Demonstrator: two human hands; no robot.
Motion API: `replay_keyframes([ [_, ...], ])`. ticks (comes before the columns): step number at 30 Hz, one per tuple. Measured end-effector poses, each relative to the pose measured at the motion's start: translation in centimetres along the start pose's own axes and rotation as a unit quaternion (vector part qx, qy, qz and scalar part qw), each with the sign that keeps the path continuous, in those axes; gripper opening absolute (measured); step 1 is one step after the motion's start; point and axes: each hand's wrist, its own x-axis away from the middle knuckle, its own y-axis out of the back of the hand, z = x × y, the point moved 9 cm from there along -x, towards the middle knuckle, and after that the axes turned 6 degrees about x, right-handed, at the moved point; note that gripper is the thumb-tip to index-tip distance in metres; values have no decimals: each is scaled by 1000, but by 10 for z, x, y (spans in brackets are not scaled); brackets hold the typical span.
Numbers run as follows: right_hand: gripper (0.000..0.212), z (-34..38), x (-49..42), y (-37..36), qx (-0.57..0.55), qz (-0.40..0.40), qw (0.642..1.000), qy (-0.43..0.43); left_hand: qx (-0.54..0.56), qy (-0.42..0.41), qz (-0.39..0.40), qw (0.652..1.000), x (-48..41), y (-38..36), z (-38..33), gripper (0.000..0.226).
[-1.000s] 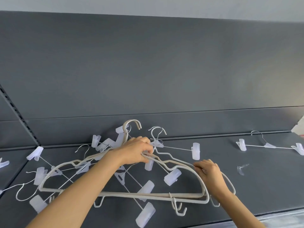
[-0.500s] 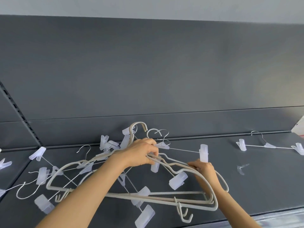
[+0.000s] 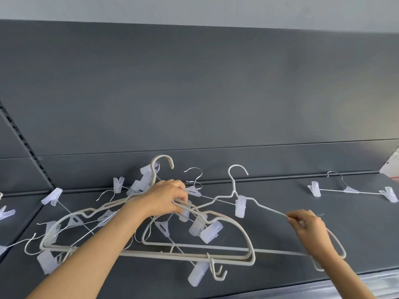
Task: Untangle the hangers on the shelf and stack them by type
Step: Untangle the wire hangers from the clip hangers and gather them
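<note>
Grips the cream necks of the tangle (image 3: 183, 256) on the shelf (image 3: 362, 221) with left hand (image 3: 166, 199), pinches the shoulder of a white hanger (image 3: 272, 208) with right hand (image 3: 308, 225), seemingly to free it, and looks early on: one clip hanger (image 3: 349, 189) apart far right, no stacks.

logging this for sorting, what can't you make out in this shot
Head view only:
Hanger count in the tangled pile: wires overlap and the left forearm covers its middle.
Which necks the left hand grips: its curled fingers hide them.
Pale object at the right edge: cut off by the frame.
Whether the thin white hanger, pinched by the right hand, is free: its bar crosses the pile.
</note>
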Motion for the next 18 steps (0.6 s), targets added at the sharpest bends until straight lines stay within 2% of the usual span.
replay_keyframes([
  [10,10,-36,5,31,8,-15,998,-56,46,25,-25,998,-5,22,17,26],
  [16,10,-33,7,14,16,2,998,-54,83,26,-13,996,-10,15,9,32],
  [18,10,-30,6,4,17,15,998,-51,94,29,-20,995,-9,17,9,27],
])
